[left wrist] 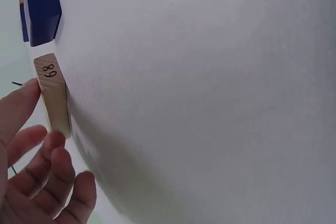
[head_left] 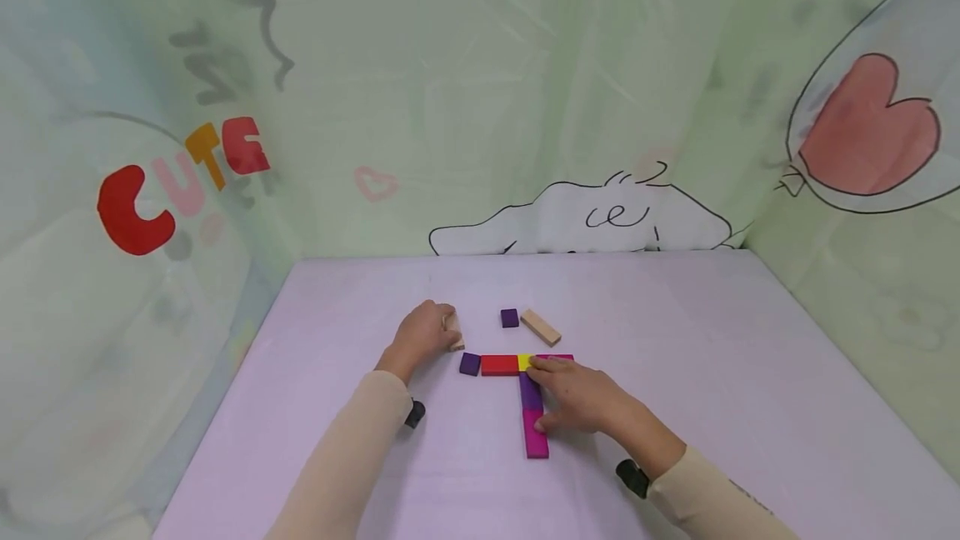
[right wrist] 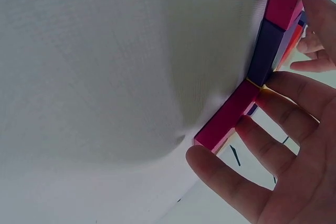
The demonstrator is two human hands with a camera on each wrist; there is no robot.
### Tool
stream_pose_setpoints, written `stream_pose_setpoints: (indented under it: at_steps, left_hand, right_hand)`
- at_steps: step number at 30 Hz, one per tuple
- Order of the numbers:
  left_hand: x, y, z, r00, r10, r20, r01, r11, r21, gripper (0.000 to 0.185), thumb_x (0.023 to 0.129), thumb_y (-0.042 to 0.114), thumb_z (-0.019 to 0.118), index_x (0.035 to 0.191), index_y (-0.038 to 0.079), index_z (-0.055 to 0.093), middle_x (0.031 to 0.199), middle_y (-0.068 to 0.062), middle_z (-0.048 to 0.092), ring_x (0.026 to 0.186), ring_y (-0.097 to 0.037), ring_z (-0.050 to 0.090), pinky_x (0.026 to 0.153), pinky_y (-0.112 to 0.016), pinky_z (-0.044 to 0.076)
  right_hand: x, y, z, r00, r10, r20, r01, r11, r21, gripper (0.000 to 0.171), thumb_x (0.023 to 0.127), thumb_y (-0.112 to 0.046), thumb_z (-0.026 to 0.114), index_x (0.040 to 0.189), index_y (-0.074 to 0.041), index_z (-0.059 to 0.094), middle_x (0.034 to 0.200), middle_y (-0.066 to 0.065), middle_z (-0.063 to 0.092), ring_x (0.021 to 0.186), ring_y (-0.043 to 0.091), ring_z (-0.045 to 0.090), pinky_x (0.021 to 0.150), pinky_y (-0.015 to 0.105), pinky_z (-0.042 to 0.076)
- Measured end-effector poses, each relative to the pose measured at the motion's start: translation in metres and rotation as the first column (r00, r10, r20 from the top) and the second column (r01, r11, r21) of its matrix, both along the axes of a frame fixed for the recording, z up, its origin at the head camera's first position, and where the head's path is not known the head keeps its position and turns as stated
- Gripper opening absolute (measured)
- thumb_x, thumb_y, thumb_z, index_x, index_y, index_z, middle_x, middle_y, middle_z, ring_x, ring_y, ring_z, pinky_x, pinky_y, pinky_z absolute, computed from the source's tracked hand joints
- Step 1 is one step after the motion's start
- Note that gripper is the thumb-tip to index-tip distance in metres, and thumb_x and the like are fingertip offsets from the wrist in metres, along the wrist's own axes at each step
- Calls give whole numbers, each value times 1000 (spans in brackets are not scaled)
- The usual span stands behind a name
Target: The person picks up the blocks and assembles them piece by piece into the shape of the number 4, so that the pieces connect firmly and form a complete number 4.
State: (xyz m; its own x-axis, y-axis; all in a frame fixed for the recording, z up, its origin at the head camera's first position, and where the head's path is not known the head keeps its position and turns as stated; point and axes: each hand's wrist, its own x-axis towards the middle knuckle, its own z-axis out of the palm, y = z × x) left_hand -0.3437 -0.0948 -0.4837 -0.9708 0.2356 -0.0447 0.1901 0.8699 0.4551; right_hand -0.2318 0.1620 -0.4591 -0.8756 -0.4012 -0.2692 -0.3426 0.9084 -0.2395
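My left hand (head_left: 426,336) pinches a plain wooden block (left wrist: 54,95) between thumb and fingers; a number is marked on its end. Just beside it on the table lies a purple cube (head_left: 469,364), touching or nearly touching a red block (head_left: 499,366). That red block joins a yellow piece (head_left: 524,362) and a magenta block (right wrist: 227,116) in a row. From the yellow piece a purple block (head_left: 530,392) and another magenta block (head_left: 536,442) run toward me. My right hand (head_left: 588,398) rests against these blocks, fingers spread along the row and thumb touching the nearer magenta block.
Behind the row lie a second purple cube (head_left: 510,318) and a second wooden block (head_left: 541,327), set at a slant. The pale table (head_left: 675,315) ends at a printed curtain (head_left: 480,107), which also hangs at both sides.
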Motion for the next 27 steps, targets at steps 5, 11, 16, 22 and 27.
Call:
stream_pose_setpoints:
  at_steps: [5, 11, 16, 22, 27]
  left_hand:
    - [-1, 0, -4, 994, 34, 104, -39, 998, 50, 58, 96, 23, 72, 148, 2, 54, 138, -18, 65, 120, -28, 63, 111, -47, 48]
    - [2, 0, -6, 984, 76, 164, -99, 986, 135, 59, 97, 22, 72, 150, 4, 52, 140, -17, 63, 120, -27, 60, 111, -48, 47]
    - [4, 2, -2, 983, 68, 172, -97, 981, 166, 59, 96, 23, 72, 149, 5, 53, 136, -17, 65, 114, -26, 60, 107, -48, 50]
    - [3, 4, -2, 982, 64, 176, -94, 981, 168, 59, 96, 24, 73, 149, 6, 54, 112, -11, 67, 101, -23, 59, 92, -40, 53]
    - [2, 6, -4, 983, 56, 178, -86, 982, 168, 59, 96, 24, 73, 149, 6, 54, 100, -7, 64, 97, -22, 58, 85, -36, 50]
  right_hand:
    - [0, 1, 0, 1000, -2, -4, 2, 1000, 9, 81, 81, -40, 87, 149, -9, 55, 160, 10, 47, 149, 36, 42, 108, 62, 46]
    - [0, 0, 0, 1000, -7, 6, 7, 1000, 12, 82, 80, -40, 87, 149, -9, 55, 160, 10, 47, 148, 36, 42, 106, 65, 46]
    - [0, -1, 0, 1000, -6, 3, 6, 1000, 19, 82, 80, -41, 87, 150, -10, 55, 160, 9, 47, 148, 36, 42, 107, 64, 46]
    - [-1, -1, 1, 1000, -7, 0, 7, 1000, 20, 83, 81, -42, 87, 150, -10, 55, 160, 9, 47, 148, 35, 43, 106, 64, 47]
    - [-1, -2, 1, 1000, -6, -2, 6, 1000, 23, 83, 80, -41, 87, 150, -10, 55, 160, 10, 47, 148, 35, 43, 107, 64, 47]
